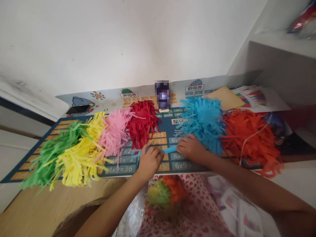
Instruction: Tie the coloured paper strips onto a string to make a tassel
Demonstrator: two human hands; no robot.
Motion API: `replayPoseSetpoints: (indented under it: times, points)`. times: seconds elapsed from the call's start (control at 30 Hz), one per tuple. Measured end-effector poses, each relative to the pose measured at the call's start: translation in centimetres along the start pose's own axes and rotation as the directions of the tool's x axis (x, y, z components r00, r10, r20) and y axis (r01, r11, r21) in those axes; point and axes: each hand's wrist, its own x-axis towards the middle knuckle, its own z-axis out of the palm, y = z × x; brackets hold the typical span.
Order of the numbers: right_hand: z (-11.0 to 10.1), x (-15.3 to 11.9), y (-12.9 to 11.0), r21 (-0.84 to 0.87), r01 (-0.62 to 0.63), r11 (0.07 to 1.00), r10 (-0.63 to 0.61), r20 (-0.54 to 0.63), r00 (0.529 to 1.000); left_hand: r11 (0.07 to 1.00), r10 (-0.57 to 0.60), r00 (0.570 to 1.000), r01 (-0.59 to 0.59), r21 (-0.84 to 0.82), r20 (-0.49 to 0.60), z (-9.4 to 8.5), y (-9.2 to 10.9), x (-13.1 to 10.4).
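A narrow blue paper strip (170, 150) is stretched low over the printed desk mat (123, 169), its frayed left end beside my left hand (151, 159). Closed fingers of that hand hold the strip's left part. My right hand (191, 148) is closed on its right end, just in front of a fringed blue paper bundle (206, 115). To the left lie fringed bundles in dark red (143, 120), pink (115, 130), yellow (81, 158) and green (56, 148). An orange-red fringed bundle (249, 138) is at the right, with a white cord across it.
A phone-like device (162, 95) stands against the wall, and a dark phone (78, 109) lies at the back left. Behind the blue bundle are a tan envelope (225, 98) and printed sheets (259, 98). A multicoloured fringed bundle (166, 192) rests on the lap.
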Motion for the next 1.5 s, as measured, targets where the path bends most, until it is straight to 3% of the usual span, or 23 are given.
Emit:
replayPoseSetpoints:
  times: [0.1, 0.2, 0.47, 0.8, 1.0, 1.1, 1.17, 1.23, 1.37, 1.5]
  points:
    - [0.4, -0.7, 1.0, 0.175, -0.136, 0.975, 0.137, 0.011, 0.991, 0.982, -0.109, 0.994, 0.106, -0.157, -0.009, 0.0, -0.6, -0.3]
    - [0.7, -0.7, 1.7, 0.314, -0.254, 0.915, 0.235, 0.095, 0.967, 0.943, -0.224, 0.974, 0.227, -0.245, 0.04, -0.2, -1.0, 0.0]
    - [0.7, -0.2, 1.8, 0.375, -0.389, 0.842, 0.341, 0.19, 0.921, 0.866, -0.367, 0.903, 0.419, -0.273, 0.222, -0.5, -1.1, 1.0]
    - [-0.1, 1.6, 2.3, 0.295, -0.48, 0.827, 0.358, 0.383, 0.852, 0.87, -0.403, 0.843, 0.474, -0.136, 0.357, -1.1, -0.8, 2.5]
    - [-0.6, 2.4, 2.2, 0.22, -0.486, 0.846, 0.358, 0.441, 0.823, 0.896, -0.371, 0.844, 0.435, -0.092, 0.388, -1.1, -1.0, 2.9]
    - [-1.0, 2.4, 1.6, 0.187, -0.412, 0.892, 0.328, 0.36, 0.873, 0.945, -0.275, 0.91, 0.316, -0.086, 0.311, -1.0, -1.1, 2.7]
    - [-1.1, 2.2, 1.0, 0.158, -0.252, 0.955, 0.209, 0.246, 0.946, 0.983, -0.136, 0.964, 0.16, -0.09, 0.227, -0.9, -0.9, 2.5]
    - [-1.2, 1.9, 0.3, 0.119, -0.067, 0.991, 0.049, 0.146, 0.988, 0.996, -0.006, 0.984, 0.021, -0.084, 0.179, -0.9, -0.6, 2.4]
    - [-0.9, 1.8, -0.4, 0.008, 0.129, 0.992, -0.129, 0.076, 0.989, 0.997, 0.075, 0.983, -0.072, -0.021, 0.167, -1.0, 0.2, 2.5]
    - [-0.2, 2.4, -0.1, -0.017, 0.127, 0.992, -0.125, 0.086, 0.988, 0.999, 0.047, 0.99, -0.049, 0.011, 0.134, -0.9, 0.8, 2.9]
